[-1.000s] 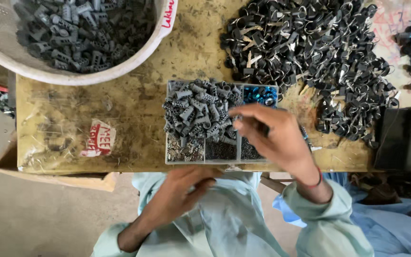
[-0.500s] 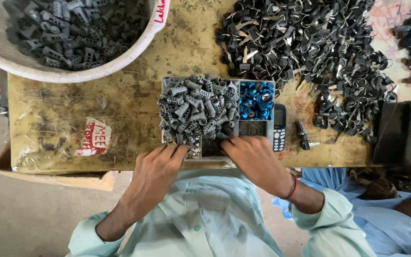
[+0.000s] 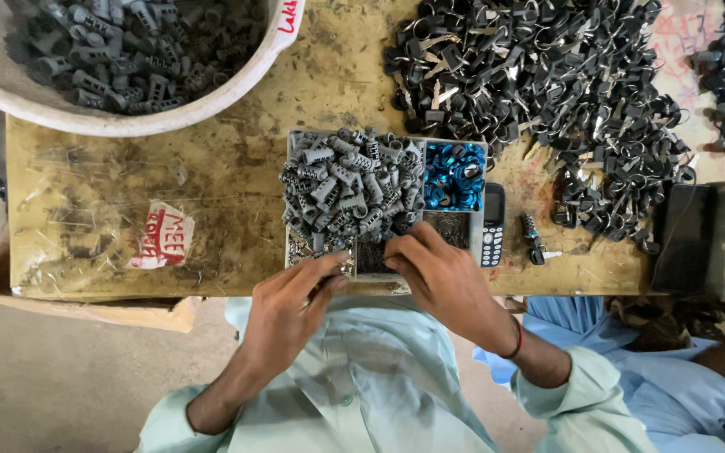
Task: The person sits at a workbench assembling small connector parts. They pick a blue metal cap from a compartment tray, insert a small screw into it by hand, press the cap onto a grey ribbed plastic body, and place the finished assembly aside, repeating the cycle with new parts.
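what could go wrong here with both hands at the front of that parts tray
The grey plastic parts are heaped above the compartment tray rim, so a nudge from the left hand or right hand could spill them into the blue pieces or onto the table. The tray sits near the table edge, so parts might drop. The phone beside it could get knocked.

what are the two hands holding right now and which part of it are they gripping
It cannot be told. Both the left hand and right hand have fingertips at the near edge of the parts tray; any small piece is hidden.
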{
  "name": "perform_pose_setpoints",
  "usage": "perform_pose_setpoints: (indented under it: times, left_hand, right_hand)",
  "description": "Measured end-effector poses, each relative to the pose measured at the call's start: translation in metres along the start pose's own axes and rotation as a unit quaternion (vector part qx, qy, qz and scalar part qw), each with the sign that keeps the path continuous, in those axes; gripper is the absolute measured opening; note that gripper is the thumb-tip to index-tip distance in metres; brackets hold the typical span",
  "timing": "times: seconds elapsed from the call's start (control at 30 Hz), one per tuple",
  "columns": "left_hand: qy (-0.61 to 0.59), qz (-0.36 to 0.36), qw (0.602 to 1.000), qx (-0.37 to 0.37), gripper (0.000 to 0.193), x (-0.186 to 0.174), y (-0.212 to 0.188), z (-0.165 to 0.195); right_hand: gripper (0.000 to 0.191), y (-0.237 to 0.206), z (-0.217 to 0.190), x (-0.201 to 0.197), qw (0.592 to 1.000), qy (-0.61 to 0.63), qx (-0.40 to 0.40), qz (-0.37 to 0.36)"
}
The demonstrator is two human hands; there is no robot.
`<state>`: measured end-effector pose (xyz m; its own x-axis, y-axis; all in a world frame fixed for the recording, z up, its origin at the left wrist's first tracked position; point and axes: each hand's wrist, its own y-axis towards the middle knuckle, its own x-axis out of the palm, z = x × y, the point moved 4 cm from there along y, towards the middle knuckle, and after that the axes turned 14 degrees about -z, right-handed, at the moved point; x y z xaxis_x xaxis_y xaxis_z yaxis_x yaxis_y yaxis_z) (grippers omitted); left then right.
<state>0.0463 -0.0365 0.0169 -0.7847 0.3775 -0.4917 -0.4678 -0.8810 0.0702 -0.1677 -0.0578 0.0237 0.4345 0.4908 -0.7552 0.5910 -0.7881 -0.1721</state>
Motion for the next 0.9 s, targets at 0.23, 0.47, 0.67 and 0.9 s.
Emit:
perform_pose_setpoints:
  times: [0.23,0.47,0.67,0.9]
  left_hand:
    - [-0.434,-0.048,0.895,-0.093,0.010,0.051,0.018,-0.017]
    - [-0.547,-0.006,0.836,-0.045,0.015,0.066,0.021,-0.015]
    - [-0.567,-0.045,0.822,-0.012,0.020,0.058,0.025,-0.008]
    - [-0.495,-0.026,0.868,-0.026,0.016,0.053,0.025,-0.006]
  right_hand:
    - [0.017,-0.018,0.018,0.033,0.804,0.594,0.030,-0.020]
    - [0.018,-0.025,0.019,0.041,0.788,0.616,0.023,0.015]
    - [0.020,-0.023,0.017,0.032,0.813,0.583,0.002,0.005]
    - [0.021,-0.021,0.014,0.035,0.801,0.598,0.008,0.007]
